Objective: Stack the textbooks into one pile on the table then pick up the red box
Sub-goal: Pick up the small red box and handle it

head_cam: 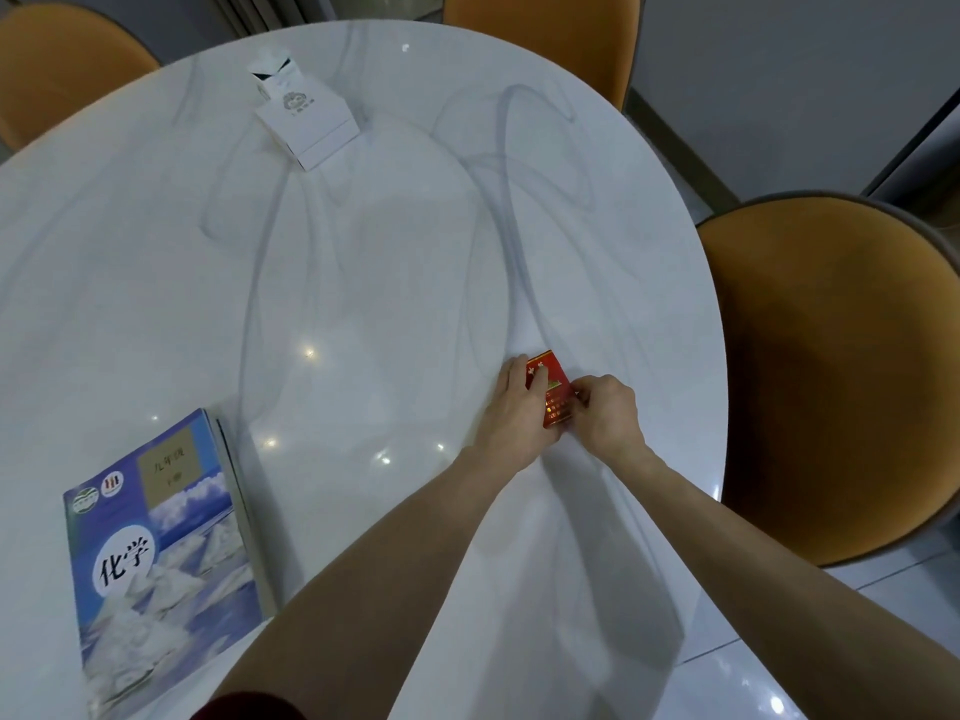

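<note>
A small red box (554, 394) with gold print sits near the right edge of the white marble table (363, 283). My left hand (514, 407) grips its left side, fingers over the top. My right hand (608, 410) pinches its right edge. Whether the box is lifted off the table I cannot tell. A pile of textbooks (166, 553) lies at the near left, a blue chemistry book with snowy mountains on top and at least one more book's edge showing beneath.
A white carton (306, 119) with an open flap stands at the far side of the table. Orange chairs surround the table: one at the right (841, 376), one at the far left (62, 65), one at the far middle (540, 33).
</note>
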